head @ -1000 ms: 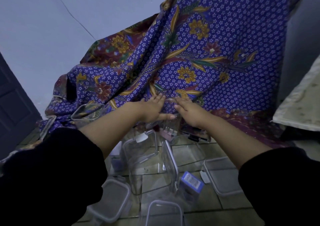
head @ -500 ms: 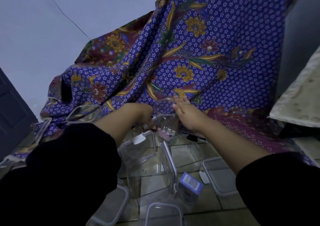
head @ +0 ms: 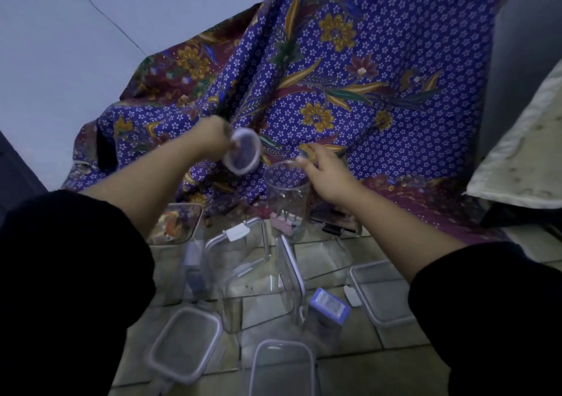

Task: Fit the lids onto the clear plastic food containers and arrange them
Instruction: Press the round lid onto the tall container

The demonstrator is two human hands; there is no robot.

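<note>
Holding round lid (head: 242, 156) in left grip (head: 212, 136) | right grip (head: 327, 171) pinching jar (head: 287, 204) rim | round lid near rim, apart

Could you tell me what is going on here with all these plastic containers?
A person is fitting lids to clear containers over a tiled floor. The left hand holds a round lid up, tilted, just left of and above the mouth of a round clear jar, which the right hand pinches at the rim. The lid is not yet on. A tall rectangular container and several rectangular lids lie in front, with a patterned cloth behind.
</note>
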